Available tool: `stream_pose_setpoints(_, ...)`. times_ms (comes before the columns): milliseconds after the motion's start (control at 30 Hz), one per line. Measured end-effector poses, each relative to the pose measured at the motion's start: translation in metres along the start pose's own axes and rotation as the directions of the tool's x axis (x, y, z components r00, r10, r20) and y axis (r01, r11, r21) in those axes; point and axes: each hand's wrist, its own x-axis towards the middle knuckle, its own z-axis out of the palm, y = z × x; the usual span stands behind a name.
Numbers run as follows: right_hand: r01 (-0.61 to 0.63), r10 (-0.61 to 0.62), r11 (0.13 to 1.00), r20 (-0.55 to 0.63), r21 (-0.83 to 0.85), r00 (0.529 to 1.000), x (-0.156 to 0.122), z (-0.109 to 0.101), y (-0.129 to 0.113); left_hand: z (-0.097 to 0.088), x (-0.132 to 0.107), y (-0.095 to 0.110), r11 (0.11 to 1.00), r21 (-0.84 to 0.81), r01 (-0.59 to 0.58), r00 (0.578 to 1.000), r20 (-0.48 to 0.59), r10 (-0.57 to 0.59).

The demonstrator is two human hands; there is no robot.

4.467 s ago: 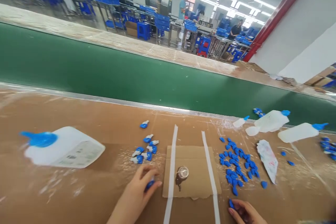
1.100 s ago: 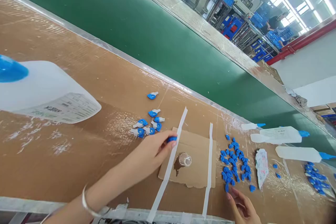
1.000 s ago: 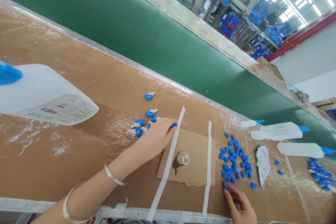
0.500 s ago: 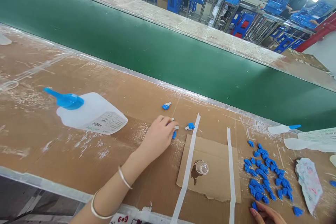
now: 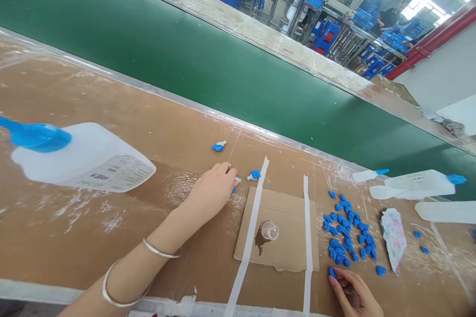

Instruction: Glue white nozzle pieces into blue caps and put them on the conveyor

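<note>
A small blue-and-white plastic piece, light and stiff by the look of it and best pinched by its blue body, sits under the curled fingers of the left hand, the grip hidden. The half-open right hand rests just beside a heap of blue pieces. Between the hands, a glass cup stands on a cardboard sheet atop a brown-covered bench, a green conveyor belt beyond.

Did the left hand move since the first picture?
Yes: the left hand went forward alongside the cardboard sheet to its far corner.
</note>
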Motion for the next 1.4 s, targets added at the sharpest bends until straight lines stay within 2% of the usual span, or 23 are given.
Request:
stream_pose_setpoints(100, 0.006, -0.005, 1.000, -0.028, 0.028, 1.000, 0.002, 0.002, -0.013, 0.000, -0.004, 0.003, 0.999, 0.020, -0.039, 0.999, -0.018, 0.040)
stream_pose_setpoints(200, -0.007, 0.008, 0.999, -0.021, 0.047, 1.000, 0.001, -0.001, -0.021, 0.006, -0.025, 0.007, 0.992, 0.007, -0.124, 0.989, -0.079, 0.125)
stream_pose_setpoints(333, 0.024, -0.029, 0.995, 0.050, 0.095, 0.998, 0.002, -0.006, -0.044, 0.024, -0.068, 0.004, 0.916, -0.093, -0.389, 0.908, -0.204, 0.365)
stream_pose_setpoints(400, 0.080, -0.088, 0.990, 0.067, 0.114, 0.994, 0.009, -0.002, -0.068, 0.029, -0.082, 0.000, 0.884, -0.154, -0.441, 0.890, -0.208, 0.407)
stream_pose_setpoints(500, 0.193, -0.206, 0.972, 0.100, 0.131, 0.973, 0.025, 0.015, -0.109, 0.027, -0.091, 0.002, 0.914, -0.173, -0.366, 0.919, -0.223, 0.326)
stream_pose_setpoints(600, 0.241, -0.255, 0.962, 0.106, 0.131, 0.961, 0.043, 0.035, -0.140, 0.025, -0.090, 0.012, 0.973, -0.146, -0.182, 0.958, -0.249, 0.142)
stream_pose_setpoints(667, 0.260, -0.271, 0.960, 0.118, 0.101, 0.955, 0.054, 0.043, -0.149, 0.028, -0.089, 0.019, 0.988, -0.141, -0.069, 0.974, -0.222, 0.037)
stream_pose_setpoints(767, 0.320, -0.321, 0.947, 0.178, 0.032, 0.930, 0.064, 0.045, -0.151, 0.037, -0.089, 0.022, 0.987, -0.157, 0.022, 0.988, -0.151, -0.046)
stream_pose_setpoints(900, 0.388, -0.374, 0.922, 0.217, -0.020, 0.901, 0.069, 0.043, -0.150, 0.041, -0.091, 0.016, 0.970, -0.242, 0.014, 0.993, -0.109, -0.042)
stream_pose_setpoints(1033, 0.384, -0.372, 0.923, 0.170, -0.039, 0.912, 0.068, 0.046, -0.158, 0.032, -0.089, 0.013, 0.976, -0.213, -0.046, 0.997, -0.063, 0.033)
stream_pose_setpoints(1167, 0.404, -0.390, 0.913, 0.167, -0.057, 0.906, 0.069, 0.046, -0.164, 0.023, -0.085, 0.014, 0.970, -0.227, -0.086, 0.993, -0.093, 0.066)
stream_pose_setpoints(1233, 0.395, -0.383, 0.917, 0.161, -0.051, 0.910, 0.070, 0.043, -0.162, 0.020, -0.085, 0.015, 0.932, -0.346, -0.103, 0.990, -0.126, 0.062)
stream_pose_setpoints(1300, 0.346, -0.340, 0.938, 0.154, -0.013, 0.928, 0.069, 0.038, -0.157, 0.016, -0.088, 0.019, 0.823, -0.560, -0.092, 0.991, -0.131, 0.022)
stream_pose_setpoints(1333, 0.299, -0.299, 0.954, 0.150, 0.027, 0.942, 0.068, 0.036, -0.153, 0.014, -0.089, 0.022, 0.733, -0.677, -0.069, 0.994, -0.105, -0.004)
stream_pose_setpoints(1400, 0.158, -0.181, 0.975, 0.155, 0.154, 0.971, 0.064, 0.033, -0.143, 0.012, -0.090, 0.033, 0.495, -0.868, 0.018, 0.999, -0.002, -0.040)
